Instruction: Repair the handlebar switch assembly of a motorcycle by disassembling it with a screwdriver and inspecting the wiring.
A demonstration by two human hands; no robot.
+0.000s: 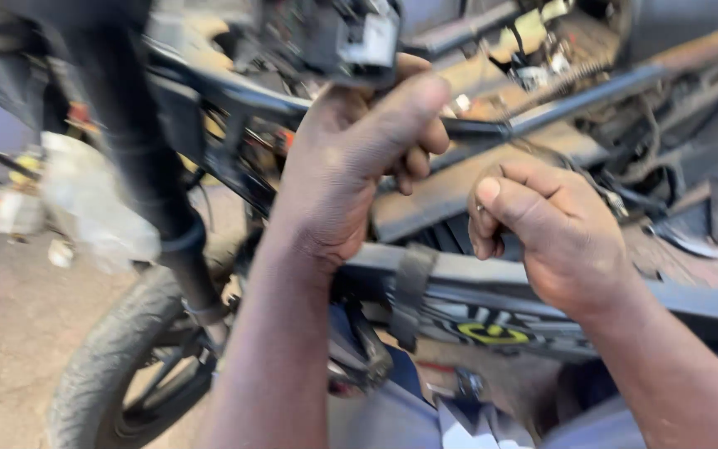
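Wheel: front tire (101, 366) sits low, far left.
Left hand (359, 158): wrapped tight around black frame bar (575, 96).
Right hand (542, 233): fingers curled shut, pinching thin cable (604, 195) beside the bar.
Risk: greasy fingers might slip; cable could snap back.

A matt black metal frame tube (492, 129) is seen, dusted and scuffed. The front tyre (101, 366) is shown as dull, rough rubber. A glossy painted panel (492, 324) is crossed by a matt black fabric strap (413, 287). The floor (10, 316) is rendered as coarse, stained concrete.
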